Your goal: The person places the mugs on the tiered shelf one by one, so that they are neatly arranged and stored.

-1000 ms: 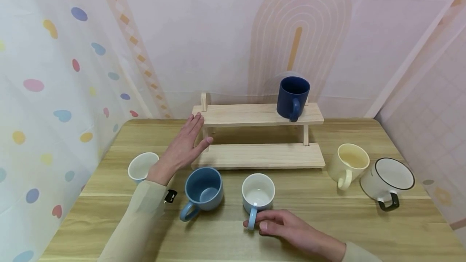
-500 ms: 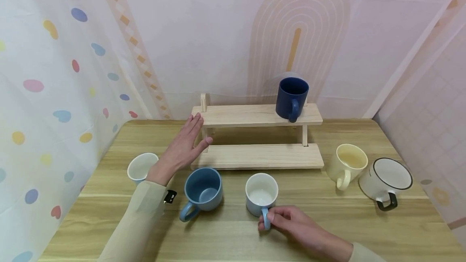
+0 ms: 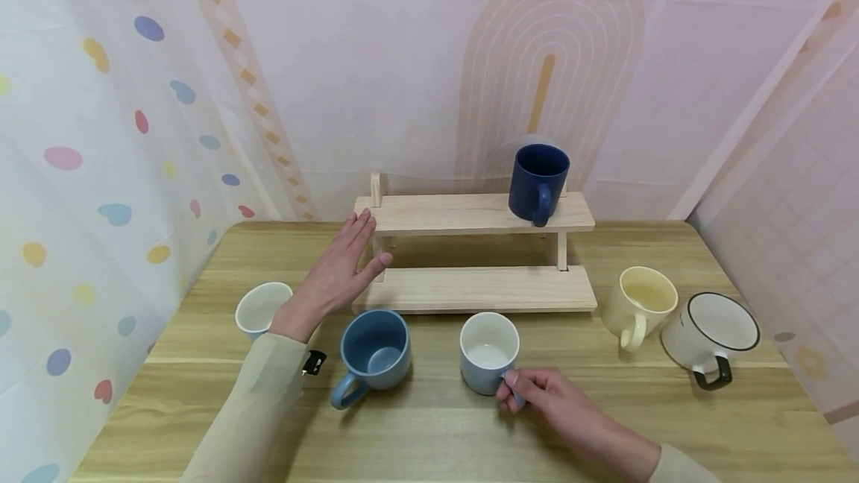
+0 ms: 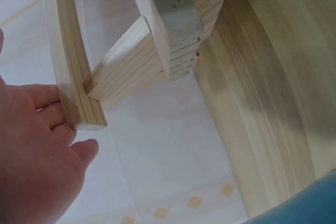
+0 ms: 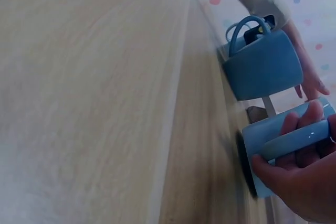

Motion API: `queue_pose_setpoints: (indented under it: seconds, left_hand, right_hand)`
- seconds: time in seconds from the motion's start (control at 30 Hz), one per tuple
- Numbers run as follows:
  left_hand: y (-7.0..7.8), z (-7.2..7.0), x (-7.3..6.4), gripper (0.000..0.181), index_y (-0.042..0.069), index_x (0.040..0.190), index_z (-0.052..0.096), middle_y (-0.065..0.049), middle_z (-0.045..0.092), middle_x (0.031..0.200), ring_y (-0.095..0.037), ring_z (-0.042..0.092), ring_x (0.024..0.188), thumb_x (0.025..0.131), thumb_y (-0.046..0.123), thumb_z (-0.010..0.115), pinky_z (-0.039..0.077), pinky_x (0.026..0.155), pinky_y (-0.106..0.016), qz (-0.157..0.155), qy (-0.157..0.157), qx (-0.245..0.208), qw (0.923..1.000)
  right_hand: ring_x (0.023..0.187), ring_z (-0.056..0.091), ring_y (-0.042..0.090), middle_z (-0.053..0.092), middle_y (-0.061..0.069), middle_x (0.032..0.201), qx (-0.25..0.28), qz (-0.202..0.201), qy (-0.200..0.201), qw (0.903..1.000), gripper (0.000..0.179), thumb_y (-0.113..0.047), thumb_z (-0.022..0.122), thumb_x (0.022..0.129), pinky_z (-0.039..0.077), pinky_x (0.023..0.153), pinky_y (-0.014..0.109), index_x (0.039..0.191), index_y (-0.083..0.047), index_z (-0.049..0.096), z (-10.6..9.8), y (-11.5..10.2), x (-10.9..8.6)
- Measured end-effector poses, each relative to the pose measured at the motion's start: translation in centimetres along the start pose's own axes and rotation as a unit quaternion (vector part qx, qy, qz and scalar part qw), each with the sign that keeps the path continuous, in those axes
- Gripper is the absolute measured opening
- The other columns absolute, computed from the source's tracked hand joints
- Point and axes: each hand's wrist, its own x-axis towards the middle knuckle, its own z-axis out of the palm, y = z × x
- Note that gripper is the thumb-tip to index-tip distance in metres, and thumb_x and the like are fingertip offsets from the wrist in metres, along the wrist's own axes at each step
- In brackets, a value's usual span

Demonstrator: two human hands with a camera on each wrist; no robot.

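My right hand (image 3: pixel 560 405) pinches the handle of a light blue mug (image 3: pixel 485 375) with a white inside, in front of the wooden shelf. In the right wrist view the fingers curl through its handle (image 5: pixel 299 139). My left hand (image 3: pixel 335 274) lies with fingers outstretched against the left end of the two-tier wooden shelf (image 3: pixel 443 213); the left wrist view shows its fingertips on the upper board's end (image 4: pixel 84 114). A darker blue mug (image 3: pixel 376 352) stands between my two hands. On the upper tier, at the right, sits a navy mug (image 3: pixel 537 185).
A cup with a white inside (image 3: pixel 263 305) stands beyond my left forearm, partly hidden. To the right are a pale yellow mug (image 3: pixel 640 304) and a white mug with a black rim (image 3: pixel 711 330). Patterned curtains (image 3: pixel 376 58) close off the wooden table (image 3: pixel 403 453).
My right hand has taken the light blue mug's handle between thumb and fingers. The mug has shifted right and slightly toward the shelf, its handle turning right. My left hand stays put.
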Motion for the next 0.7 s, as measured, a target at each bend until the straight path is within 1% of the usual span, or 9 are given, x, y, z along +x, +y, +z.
queue_pose_setpoints:
  seconds: [0.2,0.3,0.4,0.53,0.7]
  left_hand:
    - [0.1,0.1,0.1,0.086,0.001,0.164,0.021,-0.012,0.01,0.173,-0.03,0.001,0.16,0.106,0.062,0.04,0.013,0.127,-0.052,0.003,0.002,-0.005,1.0]
    - [0.2,0.1,0.1,0.086,0.0,0.164,0.021,-0.013,0.011,0.173,-0.03,0.002,0.16,0.106,0.062,0.041,0.013,0.127,-0.052,0.005,0.004,-0.008,1.0]
    - [0.2,0.1,0.2,0.087,0.0,0.164,0.021,-0.013,0.01,0.173,-0.03,0.001,0.16,0.106,0.062,0.04,0.013,0.127,-0.052,0.004,0.004,-0.007,1.0]
    - [0.2,0.1,0.2,0.088,0.002,0.164,0.02,-0.011,0.009,0.173,-0.028,0.001,0.16,0.105,0.064,0.039,0.014,0.127,-0.051,0.0,0.002,-0.005,1.0]
    - [0.2,0.2,0.3,0.088,0.004,0.165,0.02,-0.009,0.009,0.174,-0.027,0.0,0.16,0.105,0.065,0.039,0.014,0.127,-0.051,-0.004,0.001,-0.005,1.0]
  right_hand:
    - [0.096,0.064,0.015,0.067,0.005,0.094,0.011,-0.002,0.015,0.9998,0.037,-0.018,0.05,0.111,0.052,0.091,0.023,0.088,0.007,0.065,-0.5,-0.6,0.0]
    - [0.097,0.064,0.013,0.066,0.004,0.095,0.005,-0.011,0.013,0.9998,0.037,-0.018,0.049,0.111,0.053,0.093,0.025,0.09,0.009,0.064,-0.5,-1.1,0.0]
    - [0.098,0.062,0.012,0.065,0.005,0.095,-0.008,-0.021,0.015,0.9996,0.038,-0.019,0.049,0.111,0.053,0.094,0.025,0.096,0.013,0.063,-0.5,-1.7,0.1]
    - [0.099,0.062,0.015,0.065,0.006,0.095,-0.026,-0.038,0.029,0.9985,0.04,-0.02,0.05,0.111,0.052,0.096,0.024,0.105,0.018,0.06,-0.3,-2.6,0.5]
    - [0.1,0.061,0.015,0.065,0.01,0.098,-0.041,-0.063,0.045,0.9961,0.038,-0.02,0.049,0.111,0.05,0.097,0.025,0.105,0.016,0.06,-0.2,-3.7,1.1]
